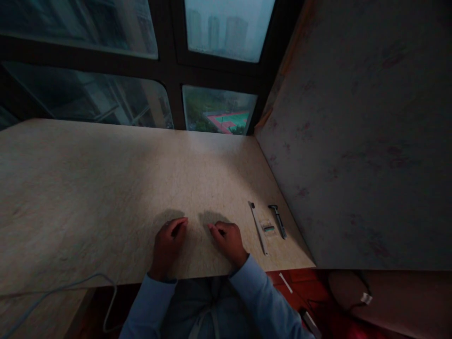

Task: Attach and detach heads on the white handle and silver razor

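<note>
My left hand rests on the beige tabletop near its front edge, fingers curled loosely inward, with nothing visible in it. Close beside it, my right hand also rests on the tabletop with curled fingers and nothing visible in them. To the right of my right hand lie a toothbrush, a small clear packet and a dark razor, none of them touched.
A wall panel bounds the table on the right. Dark-framed windows run along the far edge. A pale cable hangs off the front left edge. Below lies a red floor with small items.
</note>
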Demonstrator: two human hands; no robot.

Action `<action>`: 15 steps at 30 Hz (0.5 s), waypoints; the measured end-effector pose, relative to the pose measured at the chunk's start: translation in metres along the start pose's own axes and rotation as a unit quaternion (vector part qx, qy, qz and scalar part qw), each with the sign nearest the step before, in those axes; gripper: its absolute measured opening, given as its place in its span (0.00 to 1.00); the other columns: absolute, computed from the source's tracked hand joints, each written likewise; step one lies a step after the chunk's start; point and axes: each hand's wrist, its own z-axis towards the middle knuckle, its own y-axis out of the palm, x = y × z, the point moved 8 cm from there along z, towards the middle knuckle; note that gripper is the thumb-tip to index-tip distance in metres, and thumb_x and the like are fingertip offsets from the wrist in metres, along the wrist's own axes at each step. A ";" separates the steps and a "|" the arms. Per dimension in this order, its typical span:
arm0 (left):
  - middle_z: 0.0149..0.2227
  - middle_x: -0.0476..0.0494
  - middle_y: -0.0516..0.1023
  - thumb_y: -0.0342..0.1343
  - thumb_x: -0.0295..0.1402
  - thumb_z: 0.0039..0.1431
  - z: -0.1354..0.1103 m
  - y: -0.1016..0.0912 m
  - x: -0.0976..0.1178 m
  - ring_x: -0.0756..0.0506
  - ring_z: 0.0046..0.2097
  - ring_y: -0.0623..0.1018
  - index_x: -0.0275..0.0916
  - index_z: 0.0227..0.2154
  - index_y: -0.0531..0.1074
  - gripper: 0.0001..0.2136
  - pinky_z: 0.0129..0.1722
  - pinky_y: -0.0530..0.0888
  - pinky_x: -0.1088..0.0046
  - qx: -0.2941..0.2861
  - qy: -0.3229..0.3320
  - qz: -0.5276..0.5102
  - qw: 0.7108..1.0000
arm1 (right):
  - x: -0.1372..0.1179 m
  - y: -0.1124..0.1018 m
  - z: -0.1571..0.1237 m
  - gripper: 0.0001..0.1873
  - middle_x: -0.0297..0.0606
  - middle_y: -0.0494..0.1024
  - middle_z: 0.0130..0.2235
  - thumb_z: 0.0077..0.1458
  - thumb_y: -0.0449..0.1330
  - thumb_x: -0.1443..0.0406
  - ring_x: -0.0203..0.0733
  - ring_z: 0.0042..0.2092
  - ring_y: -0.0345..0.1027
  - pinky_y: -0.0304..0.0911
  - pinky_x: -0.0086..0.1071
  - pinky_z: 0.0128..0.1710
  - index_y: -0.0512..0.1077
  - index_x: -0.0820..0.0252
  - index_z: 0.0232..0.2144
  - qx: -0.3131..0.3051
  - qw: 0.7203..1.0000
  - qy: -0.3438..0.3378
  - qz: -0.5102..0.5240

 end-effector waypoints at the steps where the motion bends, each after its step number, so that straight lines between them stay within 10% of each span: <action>1: 0.41 0.40 0.82 0.52 0.44 0.58 0.000 0.000 0.000 0.40 0.44 0.79 0.38 0.39 0.78 0.17 0.47 0.74 0.61 -0.002 -0.001 0.000 1.000 | 0.000 0.000 0.000 0.26 0.30 0.62 0.17 0.62 0.52 0.54 0.32 0.21 0.57 0.47 0.28 0.25 0.62 0.59 0.15 0.000 1.000 -0.001 0.000; 15: 0.43 0.40 0.81 0.53 0.46 0.56 0.001 0.002 -0.003 0.39 0.45 0.79 0.39 0.40 0.78 0.18 0.50 0.74 0.61 -0.016 -0.023 -0.018 0.999 | 0.002 -0.002 0.001 0.27 0.29 0.58 0.17 0.61 0.52 0.53 0.32 0.21 0.54 0.46 0.29 0.24 0.61 0.59 0.14 0.006 1.000 0.013 0.001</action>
